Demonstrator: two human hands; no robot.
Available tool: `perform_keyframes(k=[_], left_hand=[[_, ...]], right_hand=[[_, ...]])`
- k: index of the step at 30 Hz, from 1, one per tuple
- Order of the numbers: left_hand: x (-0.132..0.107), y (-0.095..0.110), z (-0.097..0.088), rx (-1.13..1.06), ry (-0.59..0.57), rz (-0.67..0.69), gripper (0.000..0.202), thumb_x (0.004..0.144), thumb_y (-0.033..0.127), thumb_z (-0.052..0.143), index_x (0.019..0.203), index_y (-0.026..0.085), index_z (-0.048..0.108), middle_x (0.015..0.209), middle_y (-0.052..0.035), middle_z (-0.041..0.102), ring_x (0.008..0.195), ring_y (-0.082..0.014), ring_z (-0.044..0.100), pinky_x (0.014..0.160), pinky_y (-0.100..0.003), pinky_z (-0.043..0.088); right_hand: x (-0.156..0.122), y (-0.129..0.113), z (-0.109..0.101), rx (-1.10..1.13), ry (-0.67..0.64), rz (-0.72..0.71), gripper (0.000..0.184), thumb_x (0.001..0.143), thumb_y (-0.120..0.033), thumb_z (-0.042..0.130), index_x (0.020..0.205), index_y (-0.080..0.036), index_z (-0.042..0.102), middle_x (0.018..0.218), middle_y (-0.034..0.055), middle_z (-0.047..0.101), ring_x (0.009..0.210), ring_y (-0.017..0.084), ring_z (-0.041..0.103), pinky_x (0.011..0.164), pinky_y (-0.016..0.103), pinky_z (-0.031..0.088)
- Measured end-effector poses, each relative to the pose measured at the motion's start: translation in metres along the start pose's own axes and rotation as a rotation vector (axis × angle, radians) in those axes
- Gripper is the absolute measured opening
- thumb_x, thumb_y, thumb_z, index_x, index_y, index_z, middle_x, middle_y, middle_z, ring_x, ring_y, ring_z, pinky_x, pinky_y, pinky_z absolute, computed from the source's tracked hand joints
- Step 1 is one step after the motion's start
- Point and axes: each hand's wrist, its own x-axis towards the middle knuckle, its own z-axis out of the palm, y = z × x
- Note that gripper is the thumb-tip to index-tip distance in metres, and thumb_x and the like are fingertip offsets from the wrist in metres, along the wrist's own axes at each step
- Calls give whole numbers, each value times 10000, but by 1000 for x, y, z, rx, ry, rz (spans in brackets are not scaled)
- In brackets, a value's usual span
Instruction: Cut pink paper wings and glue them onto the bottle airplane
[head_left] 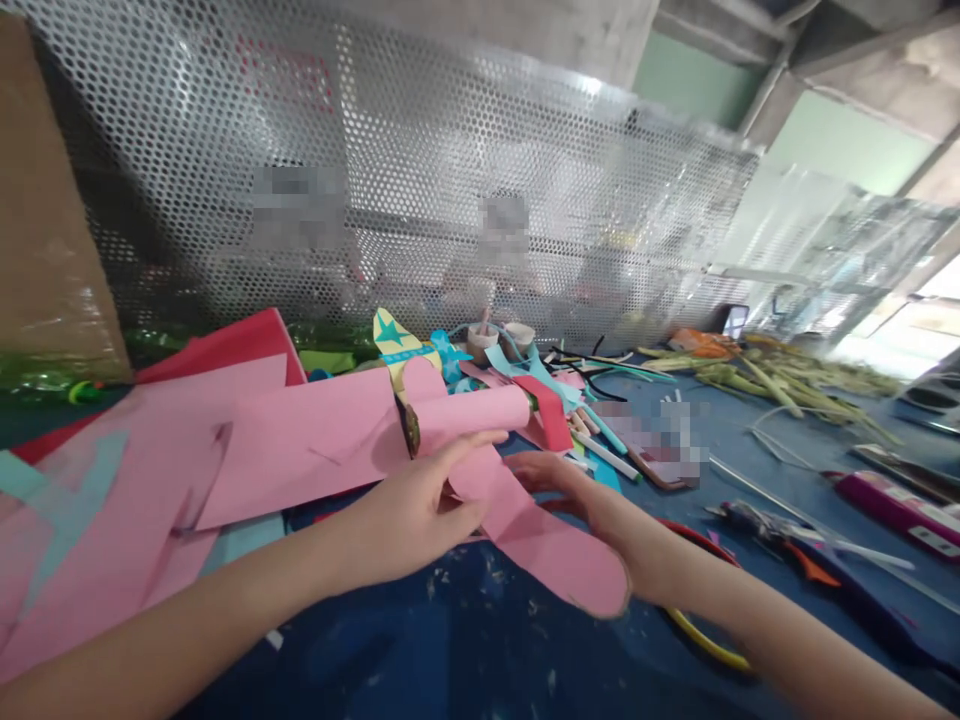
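Observation:
A long pink cutout [544, 555] with a rounded end slants over the front of the blue table. At its upper left end, my left hand [401, 515] grips it, the fingers across its top and the thumb at its lower edge. My right hand [581, 490] is at the cutout's far side with bent, parted fingers; whether the tips touch it I cannot tell. Just behind the hands lies a roll wrapped in pink paper [472, 415]. A red strip [551, 410] is at the roll's right end, and a yellow piece with a blue star [390, 335] stands behind it.
Pink paper sheets [300, 440] and red sheets [262, 340] cover the left side. Markers [611, 457], a phone [660, 445], pliers [742, 515] and a magenta tool [900, 505] lie to the right. Perforated clear film [450, 150] hangs behind the table, with people beyond it.

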Motion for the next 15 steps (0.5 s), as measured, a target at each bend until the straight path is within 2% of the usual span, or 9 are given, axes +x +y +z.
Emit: perform_keyframes(k=[3, 5, 7, 10, 12, 15], left_hand=[[0, 6, -8, -112, 48, -43, 645, 850, 274, 527, 1452, 335, 303, 830, 20, 624, 579, -135, 521, 596, -265, 481], [2, 10, -14, -291, 73, -110, 662, 830, 211, 533, 1447, 301, 308, 737, 36, 577, 630, -143, 550, 651, -274, 507], [5, 13, -20, -514, 99, -195, 666, 798, 133, 526, 1425, 251, 333, 726, 37, 557, 685, -138, 576, 704, -272, 525], [7, 15, -25, -752, 115, -276, 694, 770, 69, 510, 1417, 207, 305, 769, 27, 563, 726, -115, 598, 766, -265, 530], [8, 13, -28, -764, 127, -275, 670, 785, 88, 498, 1413, 188, 287, 762, 26, 559, 717, -109, 613, 780, -277, 535], [11, 4, -34, -544, 184, -160, 564, 839, 216, 474, 1380, 178, 321, 753, 9, 580, 696, -138, 638, 745, -330, 552]], right_hand=[[14, -3, -1, 276, 27, 68, 683, 741, -241, 720, 1318, -259, 353, 1113, 73, 627, 943, 180, 615, 759, 281, 476], [23, -2, -1, 453, 75, 133, 758, 700, -269, 779, 1339, -263, 372, 1013, 38, 670, 796, 130, 620, 647, 208, 460], [30, -2, 0, 586, 119, 213, 670, 672, -282, 825, 1264, -232, 515, 864, -2, 685, 647, 72, 577, 558, 147, 425], [37, -4, 3, 719, 185, 335, 386, 642, -277, 867, 974, -166, 705, 691, -31, 640, 544, 31, 517, 504, 109, 419], [38, -4, 7, 762, 204, 367, 327, 605, -295, 890, 856, -159, 731, 680, -25, 639, 570, 40, 550, 544, 114, 466], [33, -2, 11, 783, 195, 375, 316, 585, -306, 902, 813, -161, 739, 708, -16, 650, 610, 49, 582, 584, 123, 503]])
